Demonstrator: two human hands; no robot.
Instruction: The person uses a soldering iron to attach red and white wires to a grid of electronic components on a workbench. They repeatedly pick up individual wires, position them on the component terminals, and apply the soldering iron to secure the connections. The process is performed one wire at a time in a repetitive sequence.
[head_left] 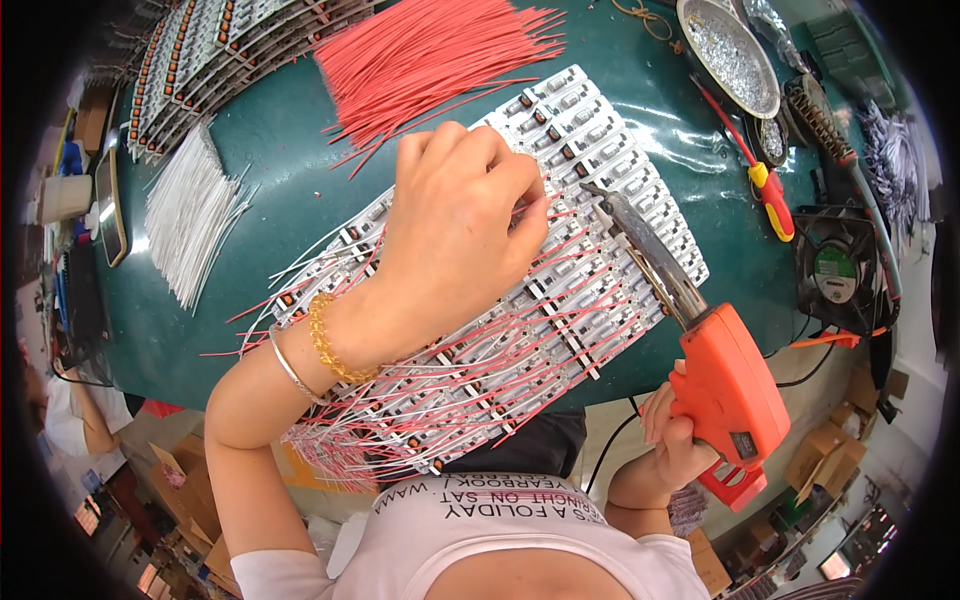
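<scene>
My left hand [455, 225] rests with fingers curled on a panel of small white circuit boards [590, 150] and pinches a thin red wire [560, 213] against it. My right hand [678, 440] grips an orange soldering gun [725, 385] whose metal tip [597, 190] touches the panel just right of my left fingers. Many red and white wires [450, 385] stick out from the boards toward me. The panel lies on a dark green table [290, 160].
A bundle of loose red wires [430, 50] lies at the back, a bundle of white wires [190, 215] at the left. More board panels [215, 50] are stacked back left. A metal dish [728, 55], a red-yellow screwdriver [765, 185] and a small fan [835, 268] stand at the right.
</scene>
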